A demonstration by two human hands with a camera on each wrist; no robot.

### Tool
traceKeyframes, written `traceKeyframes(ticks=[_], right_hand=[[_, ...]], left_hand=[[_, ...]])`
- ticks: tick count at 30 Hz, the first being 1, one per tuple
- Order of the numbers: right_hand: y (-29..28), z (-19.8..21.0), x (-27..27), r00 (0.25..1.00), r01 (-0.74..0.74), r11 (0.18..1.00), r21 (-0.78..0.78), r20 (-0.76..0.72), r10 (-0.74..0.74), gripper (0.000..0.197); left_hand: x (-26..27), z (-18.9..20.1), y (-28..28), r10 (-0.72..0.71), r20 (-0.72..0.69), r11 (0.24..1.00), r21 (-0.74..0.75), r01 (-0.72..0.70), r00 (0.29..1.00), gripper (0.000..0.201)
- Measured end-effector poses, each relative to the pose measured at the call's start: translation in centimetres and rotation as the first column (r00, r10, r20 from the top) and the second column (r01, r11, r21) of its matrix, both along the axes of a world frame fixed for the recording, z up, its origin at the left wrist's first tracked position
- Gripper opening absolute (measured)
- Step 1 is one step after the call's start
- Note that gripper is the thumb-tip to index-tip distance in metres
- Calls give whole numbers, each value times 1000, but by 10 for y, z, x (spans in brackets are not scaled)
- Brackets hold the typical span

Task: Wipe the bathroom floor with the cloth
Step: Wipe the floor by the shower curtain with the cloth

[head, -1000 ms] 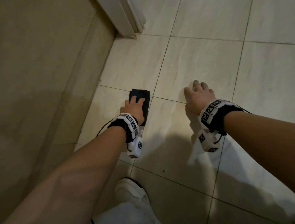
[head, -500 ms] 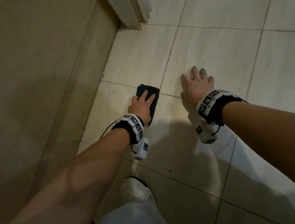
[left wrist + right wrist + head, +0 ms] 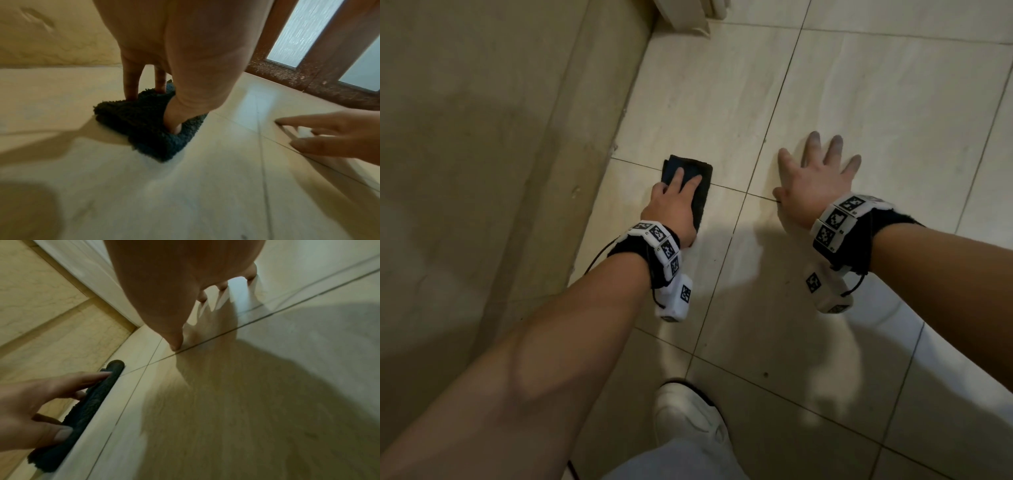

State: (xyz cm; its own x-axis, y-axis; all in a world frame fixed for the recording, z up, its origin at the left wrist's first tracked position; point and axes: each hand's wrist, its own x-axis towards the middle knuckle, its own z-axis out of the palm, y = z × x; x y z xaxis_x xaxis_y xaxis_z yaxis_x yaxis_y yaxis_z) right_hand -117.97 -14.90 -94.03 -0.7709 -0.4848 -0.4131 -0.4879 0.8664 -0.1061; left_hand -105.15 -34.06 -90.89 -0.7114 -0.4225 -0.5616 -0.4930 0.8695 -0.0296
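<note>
A folded dark fluffy cloth (image 3: 705, 200) lies on the pale tiled floor (image 3: 859, 102), across a grout line and close to the left wall. My left hand (image 3: 671, 207) presses down on it with straight fingers, and the thumb pushes into its near edge. The left wrist view shows the cloth (image 3: 148, 126) under the left hand (image 3: 174, 65). My right hand (image 3: 813, 178) rests on bare tile to the right of the cloth, fingers spread, holding nothing. In the right wrist view the cloth (image 3: 90, 402) sits under the left hand (image 3: 41, 399).
A beige tiled wall (image 3: 482, 171) runs along the left. A white fixture base (image 3: 681, 13) stands at the top. My white shoe (image 3: 688, 414) is planted near the bottom. A brown door frame with frosted glass (image 3: 287, 73) shows beyond the floor.
My left hand has slid the cloth left, away from the lengthwise grout line. My right hand has moved forward and spread its fingers on the tile.
</note>
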Motion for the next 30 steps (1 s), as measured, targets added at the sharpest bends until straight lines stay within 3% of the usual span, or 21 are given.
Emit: traceKeyframes(ticks=[5,10,14,22,27,30], right_hand=[[0,1,-3,999,9,1000,-4,35,-9,64],[-2,1,-3,997,5,1000,-2,73,-4,59],[-2,3,-4,996,-7,1000,9,89,6,59],[-5,7,-4,993,-15,999,37,118,10,60],[-4,7,-2,994,-22,999,38,110,18,62],[-5,9,-4,993,-20,998,51,121,14,63]], left_hand=[[8,0,-50,113,63,993,18,-114,992,93],[20,-3,-92,291,85,956,-63,-286,953,88],[21,0,-97,314,79,949,-64,-310,946,86],[24,2,-70,236,139,971,-59,-230,962,88],[25,0,-2,97,62,995,19,-98,993,91],[21,-3,41,-9,11,1000,-23,9,1000,92]])
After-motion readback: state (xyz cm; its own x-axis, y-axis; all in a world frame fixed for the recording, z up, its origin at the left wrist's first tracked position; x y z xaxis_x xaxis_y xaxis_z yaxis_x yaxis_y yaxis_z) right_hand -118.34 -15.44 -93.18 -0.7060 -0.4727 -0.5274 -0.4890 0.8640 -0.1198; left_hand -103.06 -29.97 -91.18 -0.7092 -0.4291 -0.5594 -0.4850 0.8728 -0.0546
